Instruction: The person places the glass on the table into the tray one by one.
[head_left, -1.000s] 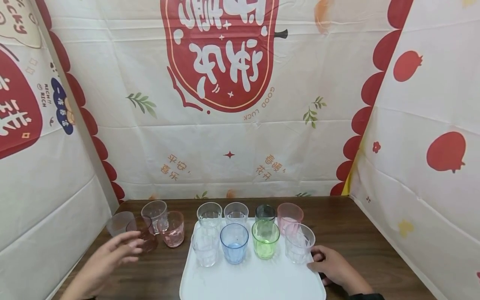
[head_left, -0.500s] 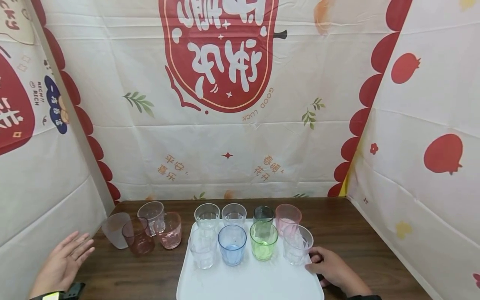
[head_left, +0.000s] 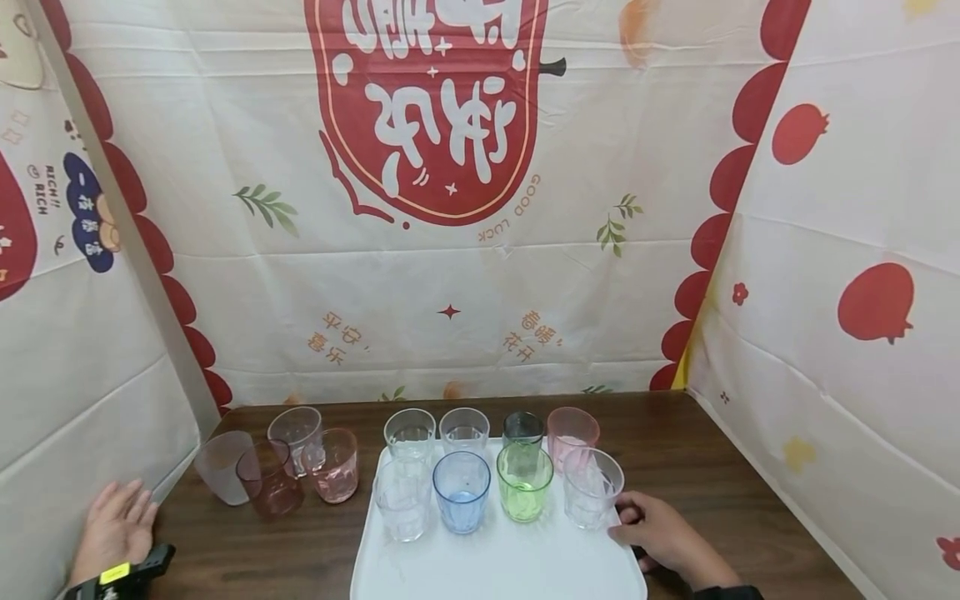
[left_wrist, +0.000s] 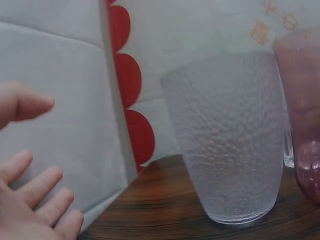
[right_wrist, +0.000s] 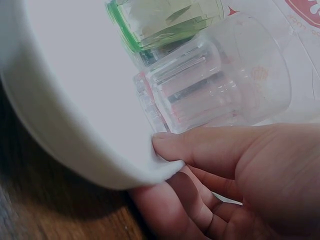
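At the left edge of the table my left hand [head_left: 117, 525] is held palm up with loose fingers and nothing in it. To its right stands a frosted clear tumbler [left_wrist: 227, 135], apart from the fingers, beside a dark pink tumbler [left_wrist: 305, 115]. My right hand [head_left: 662, 533] pinches the right rim of a white tray [head_left: 495, 567], thumb on top and fingers curled beneath, as the right wrist view shows. Close to that thumb a clear glass [right_wrist: 225, 80] stands on the tray. Along with it are a green glass [head_left: 525, 483], a blue glass [head_left: 462, 492] and several others.
Behind the dark pink tumbler are a clear glass [head_left: 295, 433] and a light pink glass [head_left: 335, 467]. The brown wooden table [head_left: 720, 467] is enclosed by printed cloth at the back [head_left: 420, 292] and both sides.
My left hand has drawn away from the tumblers to the left and turned palm up. The right hand keeps its grip on the tray. The camera view has shifted slightly.
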